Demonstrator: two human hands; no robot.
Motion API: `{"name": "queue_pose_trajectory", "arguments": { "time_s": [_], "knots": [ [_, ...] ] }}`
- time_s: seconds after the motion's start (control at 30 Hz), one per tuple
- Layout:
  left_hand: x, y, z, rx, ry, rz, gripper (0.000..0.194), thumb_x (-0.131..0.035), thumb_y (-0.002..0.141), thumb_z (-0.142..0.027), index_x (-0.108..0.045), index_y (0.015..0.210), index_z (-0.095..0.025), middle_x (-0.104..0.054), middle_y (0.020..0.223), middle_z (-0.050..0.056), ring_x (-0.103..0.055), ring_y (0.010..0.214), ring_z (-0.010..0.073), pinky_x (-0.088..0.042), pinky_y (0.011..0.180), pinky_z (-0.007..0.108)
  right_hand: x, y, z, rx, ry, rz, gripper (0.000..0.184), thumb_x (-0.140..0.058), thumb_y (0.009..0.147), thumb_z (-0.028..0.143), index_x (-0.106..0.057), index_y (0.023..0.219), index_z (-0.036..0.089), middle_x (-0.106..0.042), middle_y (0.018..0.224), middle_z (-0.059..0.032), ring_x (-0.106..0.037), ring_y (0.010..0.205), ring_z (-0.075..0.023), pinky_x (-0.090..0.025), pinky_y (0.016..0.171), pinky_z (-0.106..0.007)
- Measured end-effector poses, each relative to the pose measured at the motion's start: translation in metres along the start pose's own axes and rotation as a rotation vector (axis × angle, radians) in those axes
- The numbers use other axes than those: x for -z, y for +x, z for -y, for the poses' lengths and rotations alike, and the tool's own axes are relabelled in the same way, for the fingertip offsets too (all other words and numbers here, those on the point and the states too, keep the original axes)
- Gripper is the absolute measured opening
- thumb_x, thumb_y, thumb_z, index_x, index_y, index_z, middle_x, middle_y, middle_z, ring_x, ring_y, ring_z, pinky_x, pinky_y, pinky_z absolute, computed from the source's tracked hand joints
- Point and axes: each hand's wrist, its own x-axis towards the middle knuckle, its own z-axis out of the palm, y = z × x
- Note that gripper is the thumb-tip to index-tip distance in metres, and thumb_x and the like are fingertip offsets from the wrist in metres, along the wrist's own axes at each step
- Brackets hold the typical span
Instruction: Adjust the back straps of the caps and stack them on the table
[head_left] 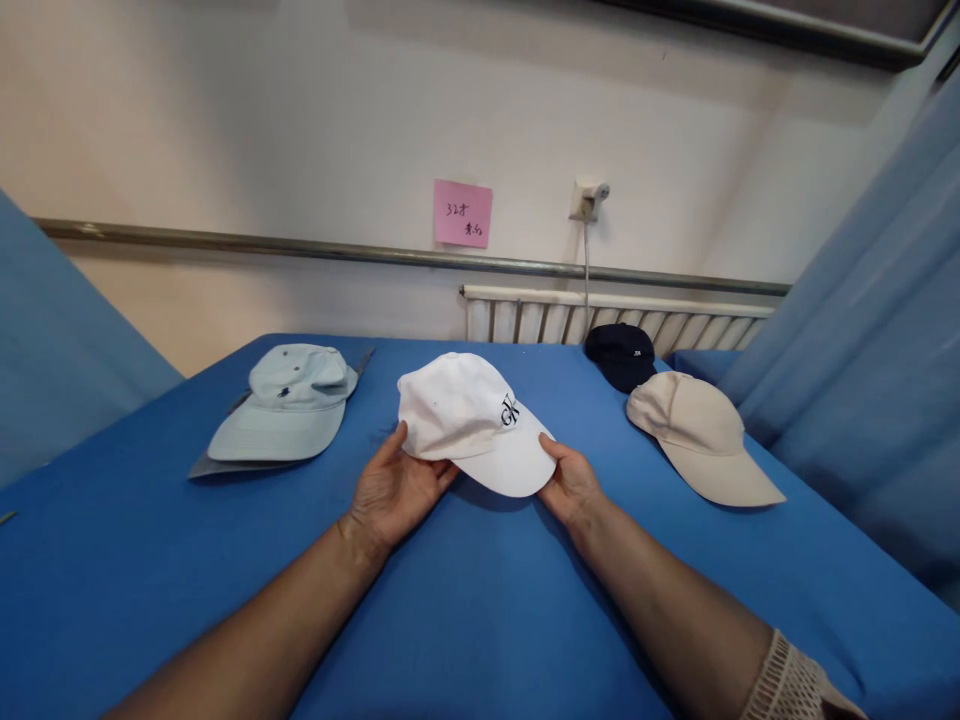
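A white baseball cap [457, 410] with a dark letter logo is held between both hands over the middle of the blue-covered table [480, 620]. Its brim points toward the lower right. My left hand [397, 490] grips the cap's left rear edge, thumb outside and fingers underneath. At the brim's right edge, my right hand [574, 485] pinches with the thumb on top; its other fingers are mostly hidden below. To the left lies a pale blue cap [281, 425] on top of another greyish, flat-brimmed piece. A beige cap [697, 440] rests on the right.
Behind the beige cap sits a dark navy cap [621, 355]. A white radiator [525, 320], a metal rail [300, 245] and a plugged-in socket [587, 200] line the wall. A pink note [463, 213] hangs above the rail. Blue curtains [870, 300] flank both sides.
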Motion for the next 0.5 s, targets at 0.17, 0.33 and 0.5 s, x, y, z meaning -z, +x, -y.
{"name": "queue_pose_trajectory", "arguments": {
  "time_s": [0.17, 0.33, 0.5],
  "knots": [
    [0.000, 0.001, 0.014, 0.022, 0.086, -0.015, 0.043, -0.057, 0.087, -0.008, -0.057, 0.129, -0.017, -0.073, 0.112, 0.009, -0.069, 0.105, 0.0230, -0.053, 0.097, 0.038, -0.008, -0.008, -0.013, 0.031, -0.007, 0.011, 0.024, -0.063, 0.082, 0.013, -0.069, 0.106, 0.014, -0.076, 0.103, -0.0092, -0.071, 0.098, -0.0236, -0.058, 0.092, -0.038],
    [-0.004, 0.002, 0.018, 0.021, 0.096, 0.024, 0.050, -0.054, 0.089, -0.004, -0.051, 0.137, -0.016, -0.072, 0.118, 0.011, -0.066, 0.113, 0.0237, -0.049, 0.104, 0.038, -0.012, -0.013, -0.021, 0.037, 0.018, -0.033, 0.020, -0.062, 0.085, 0.014, -0.069, 0.104, 0.013, -0.075, 0.104, -0.0103, -0.071, 0.095, -0.0222, -0.058, 0.092, -0.037],
    [-0.005, 0.001, 0.016, 0.012, 0.017, 0.127, 0.050, -0.050, 0.095, -0.012, -0.044, 0.144, -0.019, -0.070, 0.122, 0.010, -0.060, 0.122, 0.0218, -0.038, 0.115, 0.037, -0.017, -0.018, -0.020, -0.046, -0.023, -0.062, 0.025, -0.056, 0.089, 0.018, -0.067, 0.110, 0.011, -0.075, 0.102, -0.0117, -0.072, 0.092, -0.0232, -0.059, 0.086, -0.038]
  ]
}}
